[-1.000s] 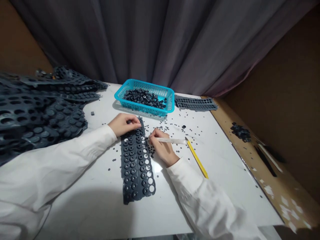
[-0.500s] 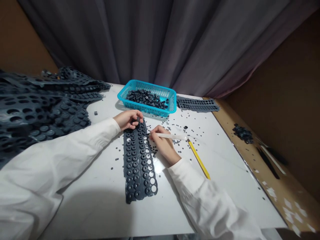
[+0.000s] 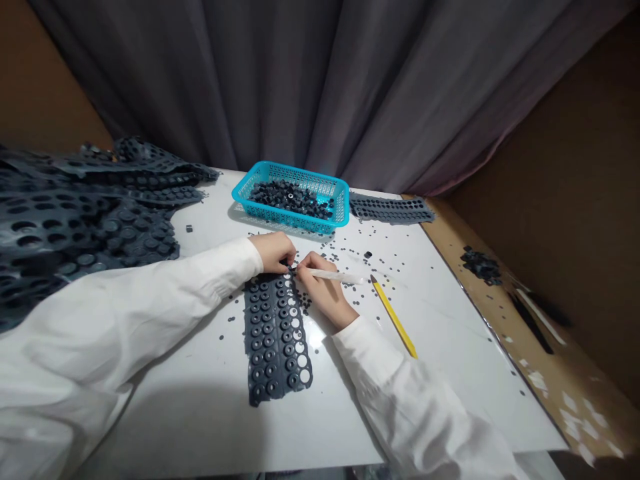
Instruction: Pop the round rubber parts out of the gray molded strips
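White table underneath. Heap of dark perforated sheets at its left. Dark studded strip lies flat mid-table, before the worker. Its outermost right column shows mostly bare holes, so that row looks largely done; ringed pieces fill most of the visible remaining columns, apparently left to do. Far end covered by a hand. Blue basket beyond, part filled with dark pieces. Left hand curled over strip's far end; grip unclear. Right hand closed around a white-handled tool, tip hidden. Tiny discs scattered.
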The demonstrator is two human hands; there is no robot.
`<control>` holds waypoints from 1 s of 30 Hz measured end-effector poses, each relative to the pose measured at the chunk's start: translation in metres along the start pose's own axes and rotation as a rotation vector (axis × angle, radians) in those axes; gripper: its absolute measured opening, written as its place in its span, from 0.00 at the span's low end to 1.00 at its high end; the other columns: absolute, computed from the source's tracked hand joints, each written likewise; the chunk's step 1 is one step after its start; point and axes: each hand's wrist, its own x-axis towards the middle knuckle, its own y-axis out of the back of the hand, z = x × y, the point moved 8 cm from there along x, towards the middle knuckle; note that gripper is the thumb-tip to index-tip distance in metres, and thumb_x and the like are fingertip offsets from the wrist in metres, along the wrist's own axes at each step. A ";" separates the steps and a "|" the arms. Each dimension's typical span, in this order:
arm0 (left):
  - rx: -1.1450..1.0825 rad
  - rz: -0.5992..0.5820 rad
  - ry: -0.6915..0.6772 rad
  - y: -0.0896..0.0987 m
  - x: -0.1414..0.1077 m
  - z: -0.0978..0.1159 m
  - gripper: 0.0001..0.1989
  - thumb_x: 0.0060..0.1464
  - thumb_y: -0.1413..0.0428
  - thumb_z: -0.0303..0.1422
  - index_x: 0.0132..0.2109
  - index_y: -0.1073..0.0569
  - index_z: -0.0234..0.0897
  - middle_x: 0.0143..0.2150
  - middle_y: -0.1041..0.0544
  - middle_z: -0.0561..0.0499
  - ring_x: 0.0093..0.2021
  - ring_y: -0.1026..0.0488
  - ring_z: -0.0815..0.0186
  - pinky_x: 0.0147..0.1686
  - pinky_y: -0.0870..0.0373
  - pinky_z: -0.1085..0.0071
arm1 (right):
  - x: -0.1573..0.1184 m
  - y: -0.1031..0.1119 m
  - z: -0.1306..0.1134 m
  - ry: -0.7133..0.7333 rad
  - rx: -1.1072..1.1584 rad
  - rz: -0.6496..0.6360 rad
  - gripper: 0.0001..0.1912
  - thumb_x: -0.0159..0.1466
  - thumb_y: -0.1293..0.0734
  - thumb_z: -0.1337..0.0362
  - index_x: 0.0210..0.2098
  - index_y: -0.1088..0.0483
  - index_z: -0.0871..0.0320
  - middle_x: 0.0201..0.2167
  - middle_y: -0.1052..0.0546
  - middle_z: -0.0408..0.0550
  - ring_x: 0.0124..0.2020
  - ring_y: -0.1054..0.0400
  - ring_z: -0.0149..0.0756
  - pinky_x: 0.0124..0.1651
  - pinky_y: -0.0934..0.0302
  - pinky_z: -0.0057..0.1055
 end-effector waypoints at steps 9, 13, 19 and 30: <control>-0.384 0.256 0.149 0.019 -0.026 -0.037 0.09 0.44 0.41 0.36 0.29 0.24 0.35 0.21 0.32 0.55 0.23 0.38 0.71 0.25 0.44 0.76 | -0.002 -0.001 0.002 0.007 -0.028 0.015 0.08 0.57 0.40 0.65 0.21 0.39 0.56 0.18 0.33 0.39 0.23 0.40 0.30 0.28 0.48 0.27; -0.938 0.475 0.385 0.025 -0.044 -0.069 0.10 0.40 0.38 0.35 0.29 0.28 0.33 0.19 0.38 0.58 0.19 0.43 0.75 0.19 0.47 0.79 | -0.001 0.004 0.000 -0.031 0.072 0.006 0.07 0.58 0.40 0.64 0.24 0.36 0.57 0.21 0.31 0.40 0.25 0.37 0.31 0.29 0.45 0.27; -1.567 0.341 0.540 0.002 -0.039 -0.064 0.04 0.45 0.47 0.27 0.26 0.35 0.32 0.23 0.33 0.50 0.17 0.41 0.75 0.15 0.44 0.80 | 0.016 0.007 0.003 -0.083 0.157 0.024 0.07 0.58 0.39 0.61 0.25 0.36 0.56 0.21 0.30 0.40 0.23 0.37 0.30 0.28 0.44 0.27; -1.659 0.271 0.555 -0.007 -0.030 -0.061 0.05 0.41 0.50 0.29 0.28 0.33 0.32 0.25 0.28 0.46 0.19 0.35 0.70 0.14 0.40 0.78 | 0.023 -0.005 0.014 -0.099 0.114 0.043 0.06 0.56 0.40 0.64 0.23 0.38 0.56 0.18 0.31 0.39 0.22 0.38 0.30 0.28 0.45 0.26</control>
